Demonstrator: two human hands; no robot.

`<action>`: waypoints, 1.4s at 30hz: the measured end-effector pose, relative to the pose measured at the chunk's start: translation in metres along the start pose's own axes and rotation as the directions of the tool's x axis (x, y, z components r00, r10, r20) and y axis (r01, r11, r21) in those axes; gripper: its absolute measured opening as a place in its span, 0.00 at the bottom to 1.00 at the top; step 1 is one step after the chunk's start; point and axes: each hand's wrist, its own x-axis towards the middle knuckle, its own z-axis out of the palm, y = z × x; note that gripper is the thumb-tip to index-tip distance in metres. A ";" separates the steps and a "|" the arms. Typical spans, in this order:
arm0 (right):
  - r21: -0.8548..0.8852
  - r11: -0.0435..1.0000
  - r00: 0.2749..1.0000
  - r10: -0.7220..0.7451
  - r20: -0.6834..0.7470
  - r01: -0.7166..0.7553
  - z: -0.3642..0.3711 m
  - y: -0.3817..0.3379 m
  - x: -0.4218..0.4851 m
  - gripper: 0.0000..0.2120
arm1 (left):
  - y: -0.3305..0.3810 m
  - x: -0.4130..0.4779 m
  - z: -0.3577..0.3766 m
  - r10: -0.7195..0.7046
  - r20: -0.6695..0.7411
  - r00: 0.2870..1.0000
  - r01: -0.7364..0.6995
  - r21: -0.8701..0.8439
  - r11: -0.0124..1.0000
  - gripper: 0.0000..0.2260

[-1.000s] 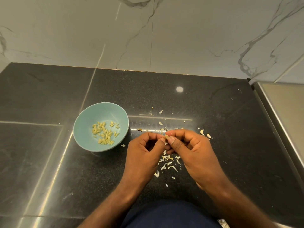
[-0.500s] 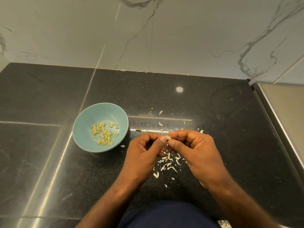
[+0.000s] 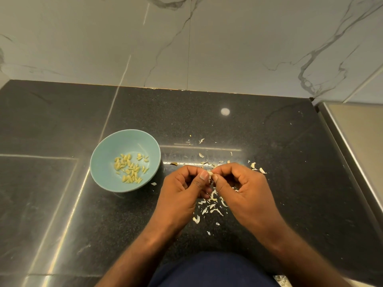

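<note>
The left hand [image 3: 182,193] and the right hand [image 3: 242,189] were drawn together above the desk [image 3: 269,141], their fingers curled and the thumb and forefinger of each nipping the same small pale seed [image 3: 210,173] from opposite sides, so that the seed sat held in the air between the two thumb tips, just clear of the surface. It was too small to say whether its husk had already split. The step in hand looked to be the shelling itself: one hand steadying the seed while the other worked the shell loose with a nail. Directly beneath and just beyond the hands lay a scatter of whitish husk scraps [image 3: 211,206], thickest under the wrists and thinner toward the wall. To the left, near the left hand but not touching it, stood a light blue bowl [image 3: 124,139] holding a small heap of yellowish shelled kernels [image 3: 129,167]. The next move would probably call for a fine, light peel that frees the kernel without crushing it, letting the husk fall among the scraps, then a short carry leftward by the left hand to drop the kernel into the bowl. Behind the dark desk rose a veined marble wall [image 3: 228,48].
</note>
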 end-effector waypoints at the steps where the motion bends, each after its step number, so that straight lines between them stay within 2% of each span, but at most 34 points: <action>1: -0.003 1.000 1.000 -0.021 -0.022 0.021 0.002 0.000 0.000 0.04 | 0.000 0.000 0.001 -0.003 0.009 1.000 0.003 -0.018 1.000 0.10; 4: 0.014 0.998 0.994 -0.053 -0.096 0.055 0.006 0.000 0.000 0.04 | 0.002 -0.002 0.004 -0.018 0.046 0.999 0.021 -0.067 0.998 0.12; 7: 0.042 0.998 0.995 -0.041 -0.095 0.045 0.006 -0.002 0.000 0.06 | 0.003 -0.003 0.005 -0.013 0.067 0.998 0.020 -0.093 0.995 0.12; 9: 0.144 0.989 0.998 0.030 -0.058 -0.022 0.005 -0.006 0.000 0.07 | 0.003 -0.003 0.004 -0.012 0.078 0.997 0.020 -0.102 0.995 0.13; 13: 0.281 0.944 0.983 0.184 -0.008 -0.175 0.005 -0.002 0.002 0.07 | 0.002 -0.002 0.000 -0.002 0.095 0.995 0.009 -0.065 0.998 0.07; 16: 0.404 0.864 0.953 0.289 0.094 -0.302 0.003 0.003 0.006 0.02 | 0.001 0.000 -0.006 0.075 0.090 0.993 -0.078 0.032 0.996 0.04; 19: 0.455 0.796 0.917 0.341 0.209 -0.400 -0.002 0.003 0.008 0.08 | 0.002 0.004 -0.014 0.190 0.111 0.976 -0.209 0.200 0.957 0.03; 21: 0.458 0.783 0.905 0.336 0.260 -0.422 -0.005 0.001 0.009 0.12 | 0.002 0.005 -0.018 0.243 0.140 0.960 -0.275 0.295 0.915 0.03; 25: 0.479 0.778 0.912 0.315 0.263 -0.407 -0.005 -0.002 0.008 0.10 | 0.003 0.005 -0.020 0.334 0.172 0.927 -0.376 0.410 0.831 0.04; 29: 0.533 0.747 0.917 0.337 0.214 -0.398 -0.002 -0.006 0.006 0.05 | 0.003 0.003 -0.017 0.330 0.178 0.927 -0.373 0.344 0.862 0.04; 31: 0.560 0.722 0.912 0.358 0.201 -0.407 0.000 -0.008 0.005 0.07 | 0.003 0.002 -0.015 0.309 0.171 0.935 -0.347 0.275 0.897 0.05; 33: 0.585 0.696 0.905 0.380 0.191 -0.416 0.002 -0.008 0.005 0.03 | 0.004 0.001 -0.012 0.274 0.158 0.948 -0.301 0.179 0.937 0.05; 38: 0.657 0.603 0.887 0.384 0.256 -0.451 0.005 -0.009 0.002 0.02 | 0.004 -0.003 -0.008 0.180 0.124 0.976 -0.180 -0.012 0.984 0.04; 40: 0.662 0.605 0.892 0.371 0.257 -0.442 0.007 -0.009 0.002 0.03 | 0.004 -0.004 -0.006 0.097 0.112 0.989 -0.081 -0.143 0.986 0.05; 42: 0.643 0.654 0.912 0.355 0.204 -0.398 0.010 -0.008 0.003 0.06 | 0.004 -0.004 -0.006 0.042 0.103 0.994 -0.019 -0.207 0.978 0.05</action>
